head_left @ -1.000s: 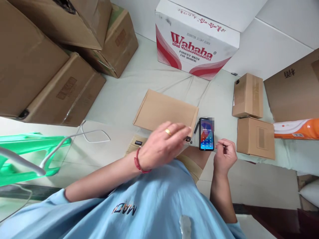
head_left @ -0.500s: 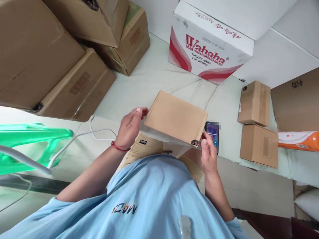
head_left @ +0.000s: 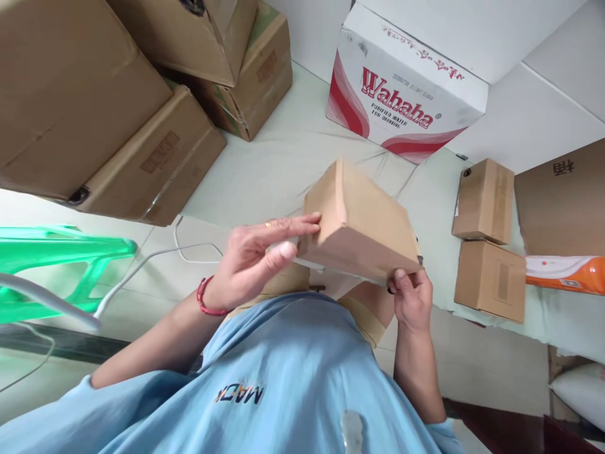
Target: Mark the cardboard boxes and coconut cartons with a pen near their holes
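A small plain brown cardboard box (head_left: 373, 205) is held tilted above the table's near edge, its left end and front side showing. My right hand (head_left: 413, 296) pinches its near right corner, thumb on the front side and fingers partly behind. My left hand (head_left: 258, 255) has its fingers stretched out, the fingertips touching the left end of the box and the thumb apart. A red cord bracelet (head_left: 208, 297) circles the left wrist.
A Wahaha water carton (head_left: 401, 94) stands at the back of the cloth-covered table (head_left: 265, 170). Large cardboard boxes (head_left: 155, 164) are stacked left. Two small boxes (head_left: 489, 280) and an orange-and-white pack (head_left: 567, 272) lie right. A green stool (head_left: 61, 271) stands lower left.
The box has tipped and turned, showing its left end and front side, and shifted right. My left hand has moved right onto its end. The phone on the table is now hidden.
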Demonstrator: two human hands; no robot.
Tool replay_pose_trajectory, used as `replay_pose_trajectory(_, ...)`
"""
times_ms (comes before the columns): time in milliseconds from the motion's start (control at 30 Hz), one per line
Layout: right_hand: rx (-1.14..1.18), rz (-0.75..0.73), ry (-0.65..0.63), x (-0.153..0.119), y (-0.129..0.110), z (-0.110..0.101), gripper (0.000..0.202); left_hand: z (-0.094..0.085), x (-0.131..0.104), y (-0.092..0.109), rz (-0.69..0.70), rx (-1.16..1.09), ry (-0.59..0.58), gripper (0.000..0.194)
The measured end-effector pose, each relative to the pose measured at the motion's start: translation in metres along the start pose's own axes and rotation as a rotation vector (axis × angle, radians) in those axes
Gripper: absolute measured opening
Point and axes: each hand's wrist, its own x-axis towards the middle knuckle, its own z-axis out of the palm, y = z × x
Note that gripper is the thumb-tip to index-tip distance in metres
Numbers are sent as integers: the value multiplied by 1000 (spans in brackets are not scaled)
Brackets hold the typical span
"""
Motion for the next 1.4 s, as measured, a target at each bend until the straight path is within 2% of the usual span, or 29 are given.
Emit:
replay_pose_trajectory(67,167,75,47,2,0,-3,44,8,-1,10,185,112,-120,32)
replay_pose_trajectory(133,246,128,71,5,1,-10,47,22,-2,16,361,186,-189,34)
replay_pose_trajectory(200,265,152,87,8,3,-18,49,39,-5,17,457,207,-198,35)
replay_pose_trajectory(300,261,154,103,8,6,-26,53,60,-8,14,478,162,-129,31)
replay_pose_trajectory(400,244,159,102,5,6,-25,50,67,-10,11,431,139,-40,29)
replay_pose_trajectory(500,202,165,90,0,4,-19,46,62,-10,10,311,156,32,25)
replay_pose_trajectory(600,151,145,64,-7,4,-15,45,53,-8,4,154,155,153,17)
replay_pose_trajectory(700,79,88,-2,-15,4,-16,45,46,-4,-10,-4,93,277,32)
replay_pose_trajectory(800,-54,9,-135,-24,0,-18,52,39,0,-28,-143,-15,385,45)
replay_pose_trajectory(900,-192,-120,-267,-29,-12,-13,60,32,4,-43,-242,-112,537,37)
replay_pose_trajectory(1000,-275,-335,-367,-33,-26,0,71,24,8,-52,-283,-196,703,29)
replay_pose_trajectory(1167,-361,-613,-505,-38,-38,32,88,12,17,-59,-280,-240,818,25)
replay_pose_trajectory(1267,-415,-715,-453,-39,-37,43,87,9,17,-57,-294,-290,821,26)
replay_pose_trajectory(1333,-457,-752,-348,-38,-33,42,83,8,13,-51,-306,-336,793,28)
replay_pose_trajectory(1400,-501,-738,-187,-37,-30,35,73,9,7,-43,-320,-388,734,33)
